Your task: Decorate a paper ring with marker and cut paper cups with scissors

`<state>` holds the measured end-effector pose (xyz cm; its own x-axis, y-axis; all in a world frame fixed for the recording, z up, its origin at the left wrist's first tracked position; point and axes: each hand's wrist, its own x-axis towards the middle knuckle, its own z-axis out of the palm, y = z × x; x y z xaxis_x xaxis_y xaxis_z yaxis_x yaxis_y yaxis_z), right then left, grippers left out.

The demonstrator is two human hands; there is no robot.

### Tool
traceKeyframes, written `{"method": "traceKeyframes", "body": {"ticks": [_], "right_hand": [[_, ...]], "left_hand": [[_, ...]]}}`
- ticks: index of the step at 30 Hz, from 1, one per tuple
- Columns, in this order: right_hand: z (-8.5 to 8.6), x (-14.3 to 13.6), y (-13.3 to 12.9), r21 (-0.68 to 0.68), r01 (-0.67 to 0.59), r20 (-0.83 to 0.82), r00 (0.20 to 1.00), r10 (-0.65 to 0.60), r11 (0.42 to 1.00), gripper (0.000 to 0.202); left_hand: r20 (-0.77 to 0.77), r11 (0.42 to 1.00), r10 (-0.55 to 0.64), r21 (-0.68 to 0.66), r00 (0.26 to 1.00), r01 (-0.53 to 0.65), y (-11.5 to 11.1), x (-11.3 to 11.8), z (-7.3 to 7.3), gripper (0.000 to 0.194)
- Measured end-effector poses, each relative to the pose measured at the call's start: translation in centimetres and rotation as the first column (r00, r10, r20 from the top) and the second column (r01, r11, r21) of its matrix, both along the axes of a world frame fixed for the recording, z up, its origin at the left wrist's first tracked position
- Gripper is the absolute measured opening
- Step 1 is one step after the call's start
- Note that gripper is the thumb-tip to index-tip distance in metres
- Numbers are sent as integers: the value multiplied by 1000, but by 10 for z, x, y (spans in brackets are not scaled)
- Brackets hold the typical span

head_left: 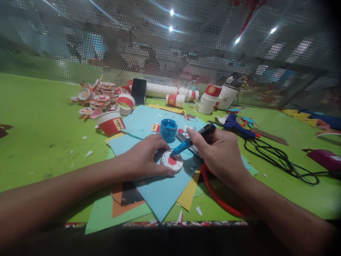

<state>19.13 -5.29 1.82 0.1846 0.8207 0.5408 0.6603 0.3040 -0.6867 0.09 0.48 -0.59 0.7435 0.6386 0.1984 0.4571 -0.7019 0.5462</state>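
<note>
Blue dotting now, looks like: your right hand [222, 151] pinches marker [183, 145], tip at disc [174, 165], just below frame centre; your left hand [146, 156] pinches disc's edge, thumb opposite fingers. Next probably calls for light dabs, steady hold.

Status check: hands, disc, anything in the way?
Left fingers holding white disc. Right fingers gripping marker at disc. Blue pot just beyond, not blocking.

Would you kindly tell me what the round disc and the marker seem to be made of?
Round disc: probably matte card or paper, judging by its dull white face. Marker: likely rigid plastic; its black end looks smooth, slightly glossy.
</note>
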Motion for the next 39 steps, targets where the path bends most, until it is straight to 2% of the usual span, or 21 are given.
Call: {"method": "traceKeyframes", "body": {"ticks": [8, 16, 20, 22, 24, 28, 33, 39], "right_hand": [[-3, -3, -3, 42, -17, -23, 1000, 18, 999, 39], [-1, 1, -5, 0, -43, -6, 999, 43, 999, 41], [7, 5, -6, 102, 24, -158, 987, -8, 994, 42], [10, 8, -6, 181, 54, -262, 965, -5, 982, 43], [11, 10, -5, 215, 56, -295, 955, 10, 975, 43], [11, 12, -3, 176, 34, -259, 966, 13, 984, 41], [11, 16, 1, 179, 10, -326, 944, 49, 984, 44], [6, 21, 9, 139, -39, -381, 920, 89, 989, 44]], "left_hand": [[5, 1000, 8, -9, 1000, -8, 0, 1, 0, 46], [6, 1000, -2, -3, 1000, 2, 1, 0, -2, 46], [3, 1000, -3, -7, 1000, 3, 1, 0, -2, 46], [-7, 1000, -1, -13, 1000, 1, 0, 0, -1, 46], [-7, 1000, 2, -4, 1000, -2, -1, -1, 0, 45], [-14, 1000, 6, 18, 1000, -6, -2, -1, 0, 45], [4, 999, 5, 40, 1000, -5, -4, 0, 0, 52], [23, 998, 32, -46, 999, -31, -4, -2, 2, 62]]}}
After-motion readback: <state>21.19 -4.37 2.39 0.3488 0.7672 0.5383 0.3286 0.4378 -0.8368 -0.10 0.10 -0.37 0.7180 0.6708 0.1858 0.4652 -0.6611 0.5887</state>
